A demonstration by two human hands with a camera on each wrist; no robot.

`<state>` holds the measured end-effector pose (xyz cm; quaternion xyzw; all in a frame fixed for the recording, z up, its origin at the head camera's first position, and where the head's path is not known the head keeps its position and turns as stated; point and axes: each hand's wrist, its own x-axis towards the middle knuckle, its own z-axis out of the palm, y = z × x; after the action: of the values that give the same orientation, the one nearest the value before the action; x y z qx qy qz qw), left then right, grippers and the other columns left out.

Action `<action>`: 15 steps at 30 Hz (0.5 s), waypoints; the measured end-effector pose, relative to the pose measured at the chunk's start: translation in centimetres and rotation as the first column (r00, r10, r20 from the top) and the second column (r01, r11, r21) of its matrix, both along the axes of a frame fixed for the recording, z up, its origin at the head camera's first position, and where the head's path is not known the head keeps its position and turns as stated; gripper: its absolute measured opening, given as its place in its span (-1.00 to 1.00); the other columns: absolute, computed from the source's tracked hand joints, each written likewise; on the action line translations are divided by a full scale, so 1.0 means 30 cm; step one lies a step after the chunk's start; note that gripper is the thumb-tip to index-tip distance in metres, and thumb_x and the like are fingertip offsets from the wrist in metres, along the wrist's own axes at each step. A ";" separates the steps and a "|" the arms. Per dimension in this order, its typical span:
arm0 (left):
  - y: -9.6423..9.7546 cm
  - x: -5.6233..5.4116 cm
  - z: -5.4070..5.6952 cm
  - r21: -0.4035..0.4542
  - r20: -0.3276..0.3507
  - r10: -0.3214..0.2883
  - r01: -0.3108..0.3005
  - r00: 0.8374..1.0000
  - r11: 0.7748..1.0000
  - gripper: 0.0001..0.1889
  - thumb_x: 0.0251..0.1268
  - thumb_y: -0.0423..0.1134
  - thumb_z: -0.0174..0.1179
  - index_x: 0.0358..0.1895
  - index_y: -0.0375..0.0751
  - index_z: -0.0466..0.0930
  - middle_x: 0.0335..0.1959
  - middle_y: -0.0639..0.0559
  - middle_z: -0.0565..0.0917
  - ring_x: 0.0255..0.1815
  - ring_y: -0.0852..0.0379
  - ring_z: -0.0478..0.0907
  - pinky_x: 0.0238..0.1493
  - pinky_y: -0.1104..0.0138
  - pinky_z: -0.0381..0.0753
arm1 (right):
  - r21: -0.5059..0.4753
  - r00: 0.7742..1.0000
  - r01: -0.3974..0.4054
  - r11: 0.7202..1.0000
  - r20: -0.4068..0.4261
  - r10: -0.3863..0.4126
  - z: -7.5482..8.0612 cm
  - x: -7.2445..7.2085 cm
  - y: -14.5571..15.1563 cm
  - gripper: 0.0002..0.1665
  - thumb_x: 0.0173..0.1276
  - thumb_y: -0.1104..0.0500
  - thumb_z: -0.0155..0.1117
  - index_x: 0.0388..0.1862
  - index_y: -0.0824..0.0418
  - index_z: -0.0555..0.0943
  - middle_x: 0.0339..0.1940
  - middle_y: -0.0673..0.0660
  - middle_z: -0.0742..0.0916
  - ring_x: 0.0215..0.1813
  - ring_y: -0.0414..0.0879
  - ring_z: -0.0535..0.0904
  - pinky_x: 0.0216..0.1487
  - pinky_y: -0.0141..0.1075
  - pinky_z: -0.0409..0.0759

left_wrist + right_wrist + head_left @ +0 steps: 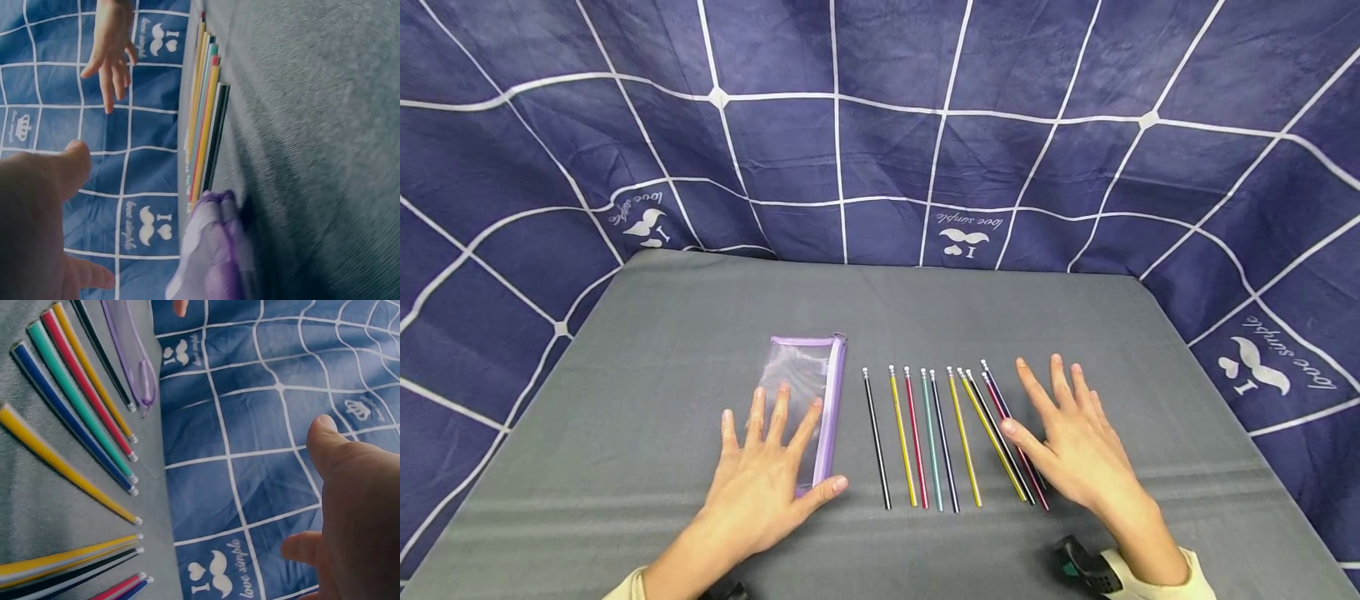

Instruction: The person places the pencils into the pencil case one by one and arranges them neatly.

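My left hand (758, 492) is held with fingers spread over a clear pencil case (797, 360) with purple edging and a ring at its top corner. In the left wrist view, a gap separates that hand from the case (228, 262). To the right of the case lies a row of several pencils with silver ends, among them a black pencil (877, 442), a red pencil (917, 450) and a teal pencil (932, 442). My right hand (1078, 446), fingers also spread, hovers by the row's right end and partly hides the bunched pencils there. Neither hand holds anything.
A grey cloth (700, 308) covers the table. Behind it and at both sides hangs a dark blue curtain (887, 158) with white grid lines. Dark wrist devices, such as the right wrist device (1086, 567), sit near the table's front edge.
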<state>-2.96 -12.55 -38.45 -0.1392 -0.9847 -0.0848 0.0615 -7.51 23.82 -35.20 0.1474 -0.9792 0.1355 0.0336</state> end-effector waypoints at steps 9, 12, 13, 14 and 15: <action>0.035 0.029 -0.069 -0.022 0.055 -0.071 0.072 0.996 0.997 -0.18 0.24 0.48 -0.02 0.49 0.13 0.31 0.49 -0.40 0.17 0.49 -0.47 0.01 0.30 -0.46 -0.02 | -0.022 0.998 0.041 0.999 0.046 -0.040 -0.052 0.001 0.026 -0.16 0.48 -0.25 0.06 0.61 -0.02 0.11 0.56 0.43 0.14 0.52 0.42 0.02 0.14 0.51 0.26; 0.046 0.031 -0.085 -0.035 0.060 -0.081 0.083 0.995 0.996 -0.24 0.26 0.46 -0.04 0.45 0.19 0.36 0.49 -0.40 0.17 0.49 -0.47 0.01 0.31 -0.44 0.00 | -0.030 0.997 0.044 0.999 0.063 -0.042 -0.066 0.005 0.033 -0.17 0.49 -0.25 0.04 0.62 -0.03 0.11 0.56 0.42 0.14 0.52 0.41 0.03 0.10 0.52 0.29; 0.048 0.031 -0.088 -0.029 0.064 -0.081 0.083 0.995 0.996 -0.25 0.27 0.46 -0.05 0.44 0.19 0.38 0.49 -0.40 0.17 0.49 -0.47 0.01 0.31 -0.44 0.00 | -0.032 0.997 0.043 0.999 0.063 -0.040 -0.069 0.005 0.033 -0.17 0.49 -0.26 0.04 0.61 -0.03 0.11 0.56 0.42 0.14 0.52 0.41 0.04 0.10 0.52 0.29; 0.051 0.031 -0.091 -0.026 0.070 -0.081 0.083 0.994 0.996 -0.26 0.28 0.46 -0.06 0.43 0.19 0.40 0.49 -0.40 0.17 0.49 -0.46 0.00 0.31 -0.44 0.01 | -0.033 0.997 0.042 0.999 0.064 -0.040 -0.072 0.005 0.034 -0.17 0.49 -0.27 0.03 0.61 -0.03 0.11 0.56 0.42 0.14 0.52 0.41 0.04 0.10 0.52 0.29; 0.054 0.031 -0.093 -0.023 0.079 -0.081 0.083 0.994 0.996 -0.27 0.29 0.46 -0.08 0.42 0.19 0.42 0.49 -0.41 0.16 0.50 -0.46 0.00 0.31 -0.44 0.00 | -0.033 0.997 0.042 0.999 0.064 -0.040 -0.072 0.005 0.033 -0.18 0.49 -0.27 0.02 0.61 -0.03 0.12 0.56 0.41 0.14 0.52 0.41 0.04 0.10 0.52 0.29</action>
<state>-2.01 -10.92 -41.24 -0.1770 -0.9808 -0.0797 0.0177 -7.36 24.82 -37.37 0.1223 -0.9801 0.1561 0.0078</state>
